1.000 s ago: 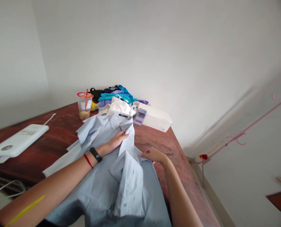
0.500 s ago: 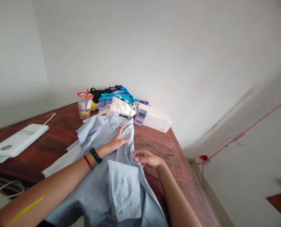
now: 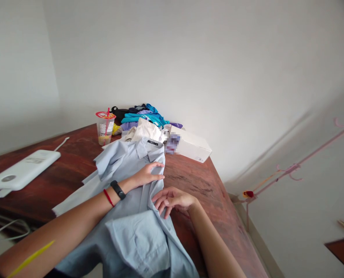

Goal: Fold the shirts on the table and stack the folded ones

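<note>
A light blue collared shirt lies lengthwise on the dark red wooden table, its collar and black label at the far end. Its lower part hangs towards me over the near edge. A sleeve with a cuff is folded across the front. My left hand rests on the shirt below the collar, fingers spread. Along the shirt's right edge, my right hand touches the fabric with loosely bent, parted fingers. Neither hand grips the cloth.
A plastic cup with a red straw stands beyond the shirt, before a pile of clothes. To its right sits a white box. A white power bank with cables lies left. A pink rack stands right of the table.
My right hand has shifted slightly left onto the shirt, its fingers opening from a pinch. The folded sleeve has moved left and down. My left hand has slid a little towards the shirt's right edge.
</note>
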`<state>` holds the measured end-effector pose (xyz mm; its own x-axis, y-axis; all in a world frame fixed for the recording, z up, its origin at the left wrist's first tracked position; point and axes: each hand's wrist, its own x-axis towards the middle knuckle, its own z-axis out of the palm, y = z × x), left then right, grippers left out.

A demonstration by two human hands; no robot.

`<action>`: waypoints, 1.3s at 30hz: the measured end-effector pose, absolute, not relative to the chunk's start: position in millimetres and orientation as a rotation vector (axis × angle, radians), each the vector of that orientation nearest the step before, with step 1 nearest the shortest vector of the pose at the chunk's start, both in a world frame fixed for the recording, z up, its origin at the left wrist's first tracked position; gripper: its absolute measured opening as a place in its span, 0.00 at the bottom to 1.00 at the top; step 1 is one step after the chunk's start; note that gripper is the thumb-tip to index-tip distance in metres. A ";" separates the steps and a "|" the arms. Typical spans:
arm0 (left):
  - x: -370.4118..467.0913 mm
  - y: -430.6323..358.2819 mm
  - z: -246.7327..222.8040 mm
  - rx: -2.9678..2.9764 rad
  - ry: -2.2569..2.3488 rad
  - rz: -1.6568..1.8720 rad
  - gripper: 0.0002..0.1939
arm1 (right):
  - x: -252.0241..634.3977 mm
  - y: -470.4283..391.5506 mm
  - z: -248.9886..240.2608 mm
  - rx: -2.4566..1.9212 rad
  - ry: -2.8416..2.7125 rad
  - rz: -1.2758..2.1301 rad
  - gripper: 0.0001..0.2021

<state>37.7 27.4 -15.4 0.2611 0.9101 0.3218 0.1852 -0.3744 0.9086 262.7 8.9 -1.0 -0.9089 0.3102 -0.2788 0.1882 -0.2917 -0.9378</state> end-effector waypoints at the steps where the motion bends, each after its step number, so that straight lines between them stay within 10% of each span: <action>1: 37.4 28.7 -17.6 1.769 0.996 1.164 0.32 | 263.4 9.2 -1.6 -0.625 -1.816 2.395 0.32; 22: 30.8 22.5 4.9 1.504 1.025 1.433 0.33 | 245.2 -2.7 29.8 -0.143 -2.206 3.131 0.28; 39: 34.6 23.9 -22.8 2.003 1.250 1.413 0.27 | 236.7 30.4 -32.8 -1.215 -1.659 1.214 0.21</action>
<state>34.6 23.9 -22.8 0.0954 0.8318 0.5469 0.4412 -0.5278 0.7258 236.7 30.4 -32.8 -0.2815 0.9591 0.0280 0.2633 0.1053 -0.9590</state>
